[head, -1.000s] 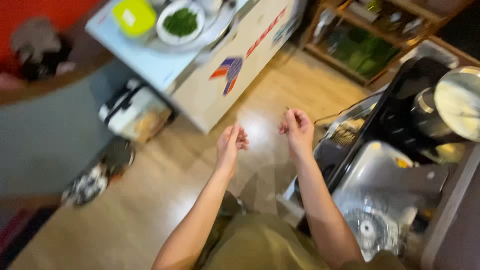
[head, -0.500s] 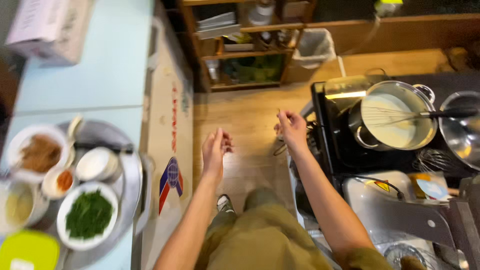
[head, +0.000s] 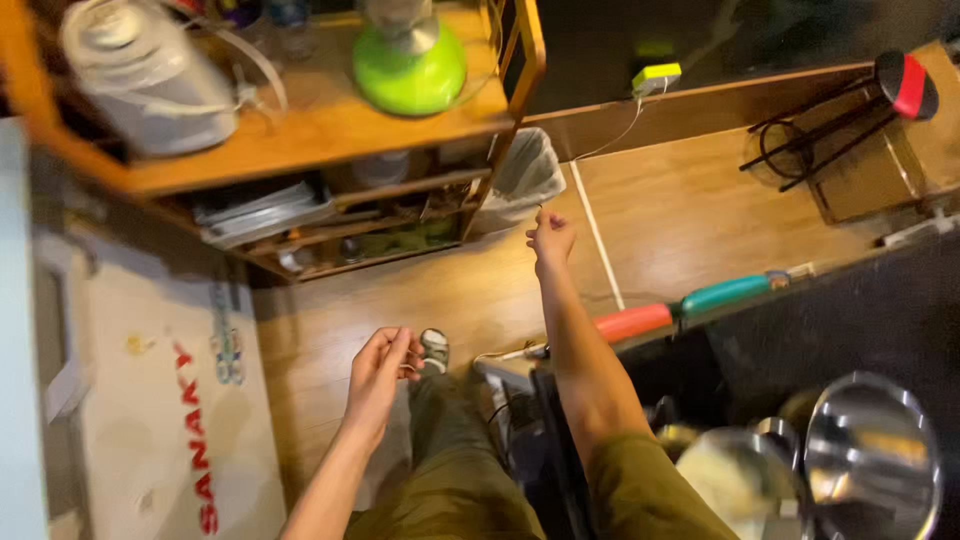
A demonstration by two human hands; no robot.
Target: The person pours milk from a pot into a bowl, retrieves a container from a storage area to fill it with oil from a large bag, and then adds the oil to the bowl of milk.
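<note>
My left hand (head: 380, 372) hangs over the wooden floor (head: 690, 215) with its fingers loosely curled and nothing in it, just above my sandalled foot (head: 435, 350). My right hand (head: 550, 240) is stretched forward at arm's length, seen from the back, with nothing visible in it. It is close to a white waste bin (head: 525, 172) that stands beside a wooden shelf unit (head: 320, 130). Neither hand touches anything.
The shelf top carries a white flask (head: 140, 85) and a green round base (head: 410, 65). A white chest with red lettering (head: 150, 420) is at the left. An orange and teal handle (head: 680, 308) lies along the dark counter edge. Steel pots (head: 870, 460) sit at lower right, and a red-seated stool (head: 905, 85) at upper right.
The view has swung away from the tray of bowls and the stove toward the shelf and floor. My right arm has stretched further forward toward the bin; my left hand has dropped lower.
</note>
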